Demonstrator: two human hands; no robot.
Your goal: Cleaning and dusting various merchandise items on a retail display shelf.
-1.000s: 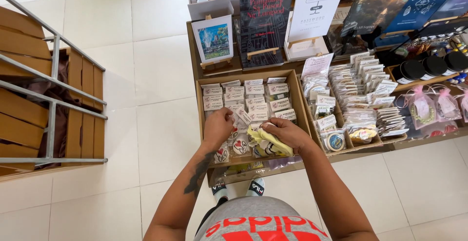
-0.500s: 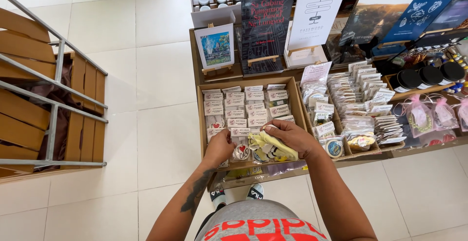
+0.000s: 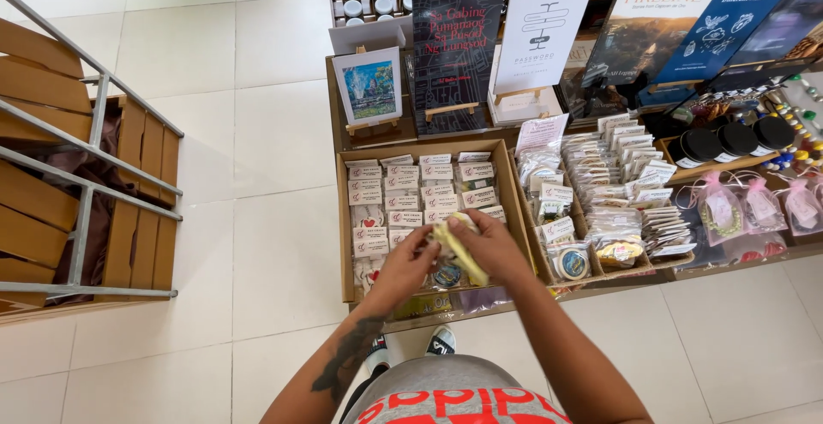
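Observation:
Both hands meet over the front of a shallow cardboard box (image 3: 514, 186) on a display table. My right hand (image 3: 490, 248) holds a folded yellow cloth (image 3: 454, 248) that hangs diagonally toward the box's front edge. My left hand (image 3: 406, 267) touches the cloth's left side, fingers curled at it. The box holds rows of small white packets with labelled header cards (image 3: 417, 186), and a few round badges (image 3: 446, 276) lie under my hands.
A second box (image 3: 591, 274) of clear packets and round tins stands to the right. Behind stand a small framed picture on an easel (image 3: 369, 90), upright books, jars and black lids. A wooden slatted rack with metal rails (image 3: 81, 184) is at left across the tiled floor.
Both hands rose from the front row of the box and came together; the yellow cloth, which lay flatter under my right hand, now hangs between them. The view shifted slightly.

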